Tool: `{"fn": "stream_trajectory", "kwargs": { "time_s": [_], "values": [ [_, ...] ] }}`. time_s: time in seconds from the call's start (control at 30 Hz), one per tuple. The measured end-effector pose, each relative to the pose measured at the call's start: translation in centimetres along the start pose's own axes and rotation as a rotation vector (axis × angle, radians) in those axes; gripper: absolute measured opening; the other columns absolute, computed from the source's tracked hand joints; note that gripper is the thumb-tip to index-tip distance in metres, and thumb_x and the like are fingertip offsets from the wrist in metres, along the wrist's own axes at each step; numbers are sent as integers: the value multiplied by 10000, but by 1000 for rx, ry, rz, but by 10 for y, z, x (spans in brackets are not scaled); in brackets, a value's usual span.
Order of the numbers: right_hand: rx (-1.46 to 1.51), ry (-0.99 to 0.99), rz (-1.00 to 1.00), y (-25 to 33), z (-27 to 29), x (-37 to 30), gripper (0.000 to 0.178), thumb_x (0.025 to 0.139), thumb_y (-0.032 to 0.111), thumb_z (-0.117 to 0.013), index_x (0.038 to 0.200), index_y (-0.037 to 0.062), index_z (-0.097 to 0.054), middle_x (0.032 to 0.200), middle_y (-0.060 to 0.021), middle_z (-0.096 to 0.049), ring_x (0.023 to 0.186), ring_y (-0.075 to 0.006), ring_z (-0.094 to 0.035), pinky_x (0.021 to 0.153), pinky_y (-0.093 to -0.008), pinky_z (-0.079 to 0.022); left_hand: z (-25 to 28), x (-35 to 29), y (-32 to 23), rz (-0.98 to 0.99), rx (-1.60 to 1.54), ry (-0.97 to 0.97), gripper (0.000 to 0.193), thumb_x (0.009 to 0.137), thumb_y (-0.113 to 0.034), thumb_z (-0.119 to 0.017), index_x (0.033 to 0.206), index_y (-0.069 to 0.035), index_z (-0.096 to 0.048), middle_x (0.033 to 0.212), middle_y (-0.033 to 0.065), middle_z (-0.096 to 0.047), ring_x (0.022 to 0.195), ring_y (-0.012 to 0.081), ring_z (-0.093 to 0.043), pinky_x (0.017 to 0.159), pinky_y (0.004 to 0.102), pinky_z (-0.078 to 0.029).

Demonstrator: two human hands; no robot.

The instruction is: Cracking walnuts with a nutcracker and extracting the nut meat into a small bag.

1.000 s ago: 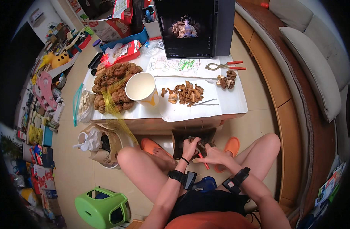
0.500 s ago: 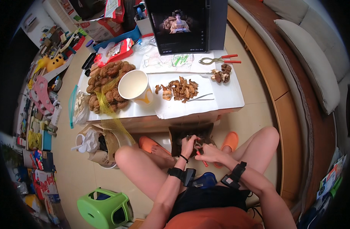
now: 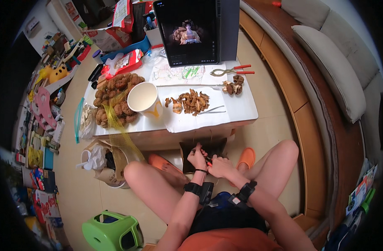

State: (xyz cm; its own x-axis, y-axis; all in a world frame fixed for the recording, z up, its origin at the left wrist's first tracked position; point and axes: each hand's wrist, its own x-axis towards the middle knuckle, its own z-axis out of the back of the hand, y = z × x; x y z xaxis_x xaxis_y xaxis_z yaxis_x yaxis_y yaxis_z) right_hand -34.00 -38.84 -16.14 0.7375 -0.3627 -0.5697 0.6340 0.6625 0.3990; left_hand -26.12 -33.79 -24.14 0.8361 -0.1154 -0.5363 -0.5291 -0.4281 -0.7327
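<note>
Between my knees, my left hand [image 3: 197, 158] is closed, its fingers pinched around something small and dark that I cannot make out. Beside it on the right, my right hand [image 3: 221, 167] is wrapped around red-handled pliers [image 3: 209, 163]; the jaws are mostly hidden between the hands. Both hands are over a dark, open-topped bag or box [image 3: 218, 146] in front of the table. On the table lie brown walnut-shell pieces [image 3: 194, 101], metal tweezers [image 3: 212, 110], and a second red-handled plier tool [image 3: 233, 70] near cracked walnuts [image 3: 234, 86].
A yellow net bag of walnuts [image 3: 116, 98] and a white paper cup [image 3: 143, 99] stand on the white table [image 3: 245, 115]. A tablet [image 3: 187, 37] rises behind. A lined bin [image 3: 110, 173] and green stool [image 3: 110, 230] are at left, a sofa [image 3: 346, 100] at right.
My hands have shifted slightly, the right one coming up closer to the left. The pliers' red handles now show less. The whole view has tilted a little.
</note>
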Motion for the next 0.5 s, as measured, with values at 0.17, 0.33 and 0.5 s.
{"fn": "stream_trajectory", "kwargs": {
  "time_s": [0.17,0.33,0.5],
  "values": [
    [26,100,-10,-16,-12,7,531,725,321,-450,1056,-93,-442,1035,-268,-521,977,-380,-511,845,-406,-411,2,-8,12,30,43,-74,245,788,-182,-600,664,17,-527,537,27,-471,432,97,-434,389,221,-389],
    [43,68,80,-19,-12,8,467,711,299,-463,994,-70,-505,993,-273,-534,944,-391,-519,814,-423,-420,5,0,20,-17,75,-87,245,785,-188,-601,664,15,-537,544,31,-489,437,98,-448,392,226,-412],
    [142,21,84,-19,-13,18,439,698,358,-484,878,-34,-564,907,-246,-570,880,-372,-547,753,-407,-436,10,5,8,64,72,-2,252,747,-217,-645,714,18,-560,619,58,-527,491,121,-486,440,240,-458]
  ]
}}
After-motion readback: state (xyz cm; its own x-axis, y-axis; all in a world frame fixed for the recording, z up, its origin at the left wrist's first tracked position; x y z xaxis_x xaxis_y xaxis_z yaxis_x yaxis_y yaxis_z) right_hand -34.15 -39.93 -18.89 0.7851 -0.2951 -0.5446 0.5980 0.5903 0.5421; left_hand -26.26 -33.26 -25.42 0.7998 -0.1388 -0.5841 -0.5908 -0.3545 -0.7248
